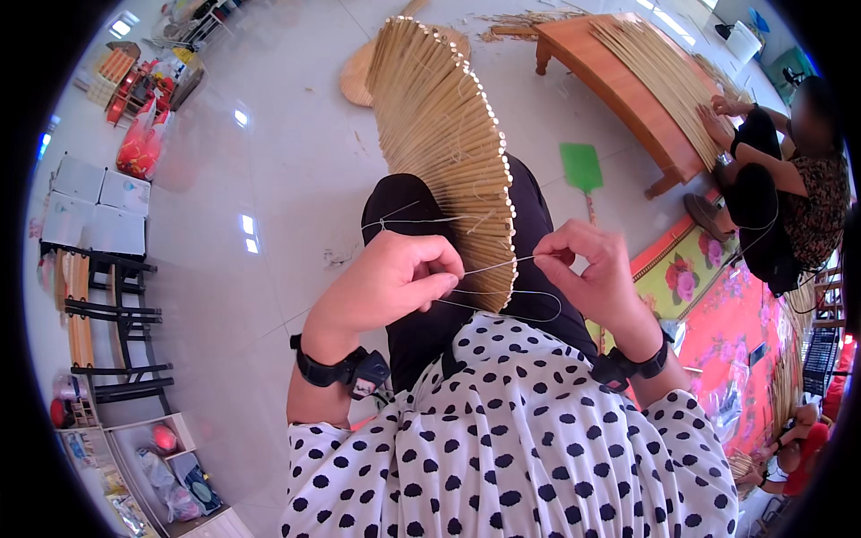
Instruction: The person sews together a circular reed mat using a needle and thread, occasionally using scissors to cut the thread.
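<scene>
A curved fan of bundled straw-coloured sticks (439, 134), its right edge lined with pale round tips, stands between my legs in the head view. My left hand (408, 282) is in front of its lower left part, fingertips closed on a thin pale thread. My right hand (587, 269), to the right of the sticks, pinches the same thread (493, 267) between thumb and fingertips, so a length runs taut between the hands. A loose loop hangs below it, and more thread lies across the sticks above my left hand, over my dark trouser knee.
A co-worker (798, 197) sits at right by a wooden bench (619, 99) holding sticks, near a green paddle (581, 166) and floral mat (682, 296). Another person (798, 457) is lower right. Folded chairs (108, 332) and boxes (99, 193) line the left; a round woven piece (354, 76) lies behind.
</scene>
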A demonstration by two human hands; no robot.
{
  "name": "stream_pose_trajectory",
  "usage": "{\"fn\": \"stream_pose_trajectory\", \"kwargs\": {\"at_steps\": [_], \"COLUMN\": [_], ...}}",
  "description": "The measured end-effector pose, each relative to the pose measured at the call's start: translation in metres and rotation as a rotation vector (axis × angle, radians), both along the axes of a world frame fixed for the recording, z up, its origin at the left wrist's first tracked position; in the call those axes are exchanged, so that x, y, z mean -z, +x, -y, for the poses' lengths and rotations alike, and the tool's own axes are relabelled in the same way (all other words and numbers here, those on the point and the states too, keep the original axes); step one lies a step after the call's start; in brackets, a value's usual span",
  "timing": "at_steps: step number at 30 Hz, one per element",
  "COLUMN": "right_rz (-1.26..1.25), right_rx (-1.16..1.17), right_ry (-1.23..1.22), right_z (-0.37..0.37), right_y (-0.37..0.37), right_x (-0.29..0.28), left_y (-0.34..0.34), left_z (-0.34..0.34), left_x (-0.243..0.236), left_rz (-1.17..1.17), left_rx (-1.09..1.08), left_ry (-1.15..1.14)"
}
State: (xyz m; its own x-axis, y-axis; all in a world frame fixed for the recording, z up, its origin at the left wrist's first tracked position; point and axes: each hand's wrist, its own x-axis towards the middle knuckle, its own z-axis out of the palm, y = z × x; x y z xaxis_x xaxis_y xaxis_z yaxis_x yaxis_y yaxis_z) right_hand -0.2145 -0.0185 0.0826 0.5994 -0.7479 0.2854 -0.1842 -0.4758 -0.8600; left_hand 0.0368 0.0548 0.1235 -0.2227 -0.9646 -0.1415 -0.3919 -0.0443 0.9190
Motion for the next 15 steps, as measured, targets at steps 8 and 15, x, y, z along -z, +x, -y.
{"fn": "stream_pose_trajectory", "kwargs": {"at_steps": [8,15], "right_rz": [-0.024,0.012], "right_rx": [0.016,-0.022], "right_ry": [-0.086,-0.089], "right_z": [-0.016,-0.016], "right_y": [0.018,0.022], "right_x": [0.010,0.019], "left_y": [-0.050,-0.048], "left_z": [-0.004,-0.012], "left_x": [0.032,0.041], "left_rz": [-0.314,-0.414], "left_rx": [-0.108,-0.200], "left_ry": [-0.026,0.144]}}
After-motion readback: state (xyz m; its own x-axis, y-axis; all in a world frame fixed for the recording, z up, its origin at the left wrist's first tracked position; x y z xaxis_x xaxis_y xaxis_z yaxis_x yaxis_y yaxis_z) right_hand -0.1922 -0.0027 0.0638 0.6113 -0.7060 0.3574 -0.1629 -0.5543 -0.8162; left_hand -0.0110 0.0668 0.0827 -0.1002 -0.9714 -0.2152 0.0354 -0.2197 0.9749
